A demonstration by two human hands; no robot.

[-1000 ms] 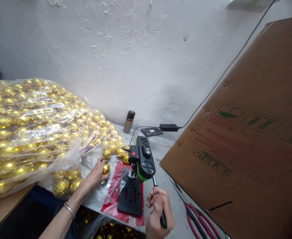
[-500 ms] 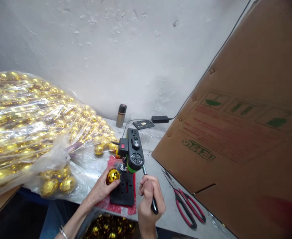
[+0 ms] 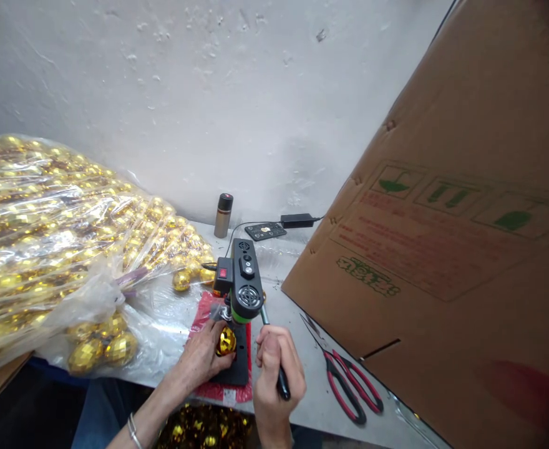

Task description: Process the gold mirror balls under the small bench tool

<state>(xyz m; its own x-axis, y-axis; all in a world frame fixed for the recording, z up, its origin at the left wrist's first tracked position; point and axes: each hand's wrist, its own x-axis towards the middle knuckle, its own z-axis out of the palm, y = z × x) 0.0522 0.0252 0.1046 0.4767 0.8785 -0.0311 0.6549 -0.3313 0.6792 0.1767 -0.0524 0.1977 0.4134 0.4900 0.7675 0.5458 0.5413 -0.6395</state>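
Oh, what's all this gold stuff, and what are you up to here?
A person sits or stands at a table with a small black press-like machine. The left hand holds a shiny gold ball over the machine's black base plate, just below its head. The right hand grips the machine's lever. A big clear bag full of similar balls lies to the left, and red-handled scissors lie to the right, by a cardboard box.

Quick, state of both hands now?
Left hand: closed around a gold ball.
Right hand: closed on the black-handled lever.
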